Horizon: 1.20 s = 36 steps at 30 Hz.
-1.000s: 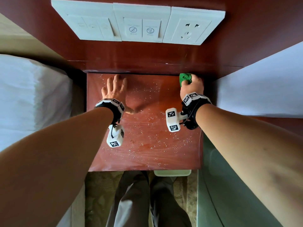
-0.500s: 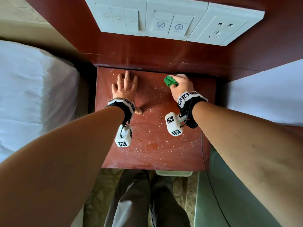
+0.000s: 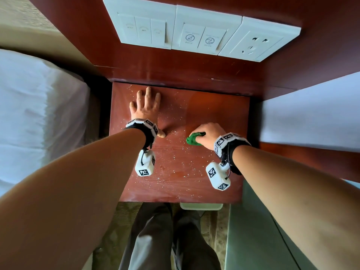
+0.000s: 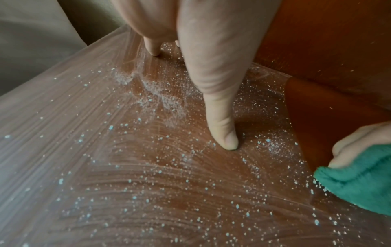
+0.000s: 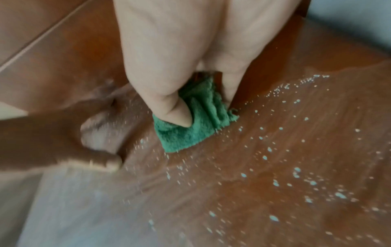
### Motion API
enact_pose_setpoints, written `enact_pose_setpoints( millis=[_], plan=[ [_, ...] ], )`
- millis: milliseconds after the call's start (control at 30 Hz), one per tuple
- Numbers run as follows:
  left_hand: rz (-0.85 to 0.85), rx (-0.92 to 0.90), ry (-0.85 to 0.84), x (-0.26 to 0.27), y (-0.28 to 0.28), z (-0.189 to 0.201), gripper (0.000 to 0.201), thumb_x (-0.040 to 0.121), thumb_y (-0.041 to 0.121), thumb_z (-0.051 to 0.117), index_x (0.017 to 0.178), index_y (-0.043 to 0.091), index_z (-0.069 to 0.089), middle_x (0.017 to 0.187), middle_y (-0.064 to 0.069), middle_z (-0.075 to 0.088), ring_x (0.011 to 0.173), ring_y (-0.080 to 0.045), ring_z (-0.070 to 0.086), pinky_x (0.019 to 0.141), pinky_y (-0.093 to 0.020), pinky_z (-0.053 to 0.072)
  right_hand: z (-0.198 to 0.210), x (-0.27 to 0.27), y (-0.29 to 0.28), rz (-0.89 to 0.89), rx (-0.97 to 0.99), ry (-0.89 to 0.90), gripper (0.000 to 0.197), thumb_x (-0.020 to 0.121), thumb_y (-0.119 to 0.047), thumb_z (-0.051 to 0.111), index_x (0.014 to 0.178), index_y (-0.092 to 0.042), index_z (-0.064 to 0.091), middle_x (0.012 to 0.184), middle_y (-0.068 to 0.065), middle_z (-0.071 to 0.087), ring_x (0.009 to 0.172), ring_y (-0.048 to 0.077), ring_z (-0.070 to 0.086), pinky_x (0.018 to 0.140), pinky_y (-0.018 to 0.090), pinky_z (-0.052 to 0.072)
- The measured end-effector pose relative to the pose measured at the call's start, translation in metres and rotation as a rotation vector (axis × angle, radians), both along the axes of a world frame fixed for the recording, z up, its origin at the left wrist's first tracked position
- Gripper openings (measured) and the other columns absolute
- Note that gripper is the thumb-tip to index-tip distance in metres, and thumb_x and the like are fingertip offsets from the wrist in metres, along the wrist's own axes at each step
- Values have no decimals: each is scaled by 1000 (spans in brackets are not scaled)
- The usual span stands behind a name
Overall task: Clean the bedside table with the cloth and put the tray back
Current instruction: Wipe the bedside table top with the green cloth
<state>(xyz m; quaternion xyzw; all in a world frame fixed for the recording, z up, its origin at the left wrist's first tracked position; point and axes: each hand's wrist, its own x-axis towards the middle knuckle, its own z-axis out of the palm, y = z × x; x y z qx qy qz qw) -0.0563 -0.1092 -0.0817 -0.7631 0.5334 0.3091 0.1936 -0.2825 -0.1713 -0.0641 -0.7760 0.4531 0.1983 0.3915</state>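
Note:
The red-brown bedside table point(image 3: 212, 184) is speckled with white crumbs point(image 4: 148, 93). My right hand point(image 3: 206, 134) grips a bunched green cloth point(image 3: 192, 140) and presses it on the table's middle right; the thumb and fingers pinch the cloth point(image 5: 190, 127) in the right wrist view. A cleaner strip shows behind it at the back right. My left hand point(image 3: 146, 106) lies flat, fingers straight, on the back left of the table, thumb point(image 4: 224, 133) spread toward the cloth point(image 4: 359, 182). A pale tray edge point(image 3: 200, 205) peeks out below the table's front edge.
A white bed point(image 3: 35, 121) stands close on the left and white bedding point(image 3: 311, 114) on the right. Switch plates and a socket point(image 3: 198, 34) sit on the wooden wall panel behind. My legs point(image 3: 167, 240) stand at the front edge.
My right hand has dragged the cloth from the back right corner leftward, then toward me to the table's middle. The left hand has stayed flat in place.

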Motion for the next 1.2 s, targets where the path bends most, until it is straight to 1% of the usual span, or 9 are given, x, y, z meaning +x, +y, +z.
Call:
enact_pose_setpoints(
  millis=[67,100,267,333,467,733,900,1000,1200],
  plan=[
    [-3,2,-4,1,1,0,153,48,64,86,152,23,-18,157,-10,-27,146,-38,-15,118,-59,9,4,4,-8,-255,-5,-51,28,87,-15,58,108,-26,72,96,-10,70,74,6,65,53,7,43],
    [-2,3,-5,1,1,-1,152,49,64,86,152,23,-19,157,-10,-28,146,-39,-15,118,-59,9,5,6,-14,-401,-70,-90,28,87,-15,57,111,-23,71,95,-6,71,74,8,66,51,7,40],
    [-3,-1,-8,1,1,0,151,49,63,85,152,23,-19,158,-10,-27,146,-38,-15,118,-58,9,-5,26,-44,-839,-382,-60,30,87,-25,56,112,-16,70,109,9,70,102,29,63,74,27,43],
    [-4,-5,-6,1,1,-1,151,50,63,86,152,23,-18,158,-10,-27,146,-38,-15,118,-58,9,-11,38,-50,-861,-369,-14,33,89,-26,55,118,-17,67,119,10,66,111,30,59,86,29,43],
    [-1,1,-5,1,2,-1,150,51,62,86,152,23,-18,157,-10,-27,146,-38,-15,118,-58,8,-18,62,-48,-849,-363,21,35,93,-23,52,125,-14,63,133,7,55,119,26,54,93,25,39],
    [13,-16,-8,-1,1,-3,152,47,61,87,152,23,-15,158,-10,-25,147,-37,-14,117,-59,10,-24,62,-44,-508,-361,-143,38,87,-13,55,124,-14,64,130,1,56,117,21,54,98,22,38],
    [20,-6,0,0,0,-3,153,46,61,88,152,24,-16,158,-9,-27,146,-37,-15,117,-59,9,-25,55,-36,-259,-309,-263,37,79,-9,59,110,-24,73,114,-7,67,99,14,63,84,11,42],
    [18,-1,-3,0,0,-3,153,46,62,88,152,24,-16,158,-9,-27,146,-37,-16,117,-59,9,-20,43,-23,-108,-233,-278,31,81,-16,63,107,-30,73,108,-13,68,94,11,64,84,26,53],
    [8,-2,-9,0,1,-1,153,46,63,87,152,24,-17,158,-9,-26,147,-37,-15,117,-58,9,-15,24,1,183,-20,-77,35,85,-18,58,113,-35,70,121,-17,65,112,10,58,101,30,46]
  ],
)
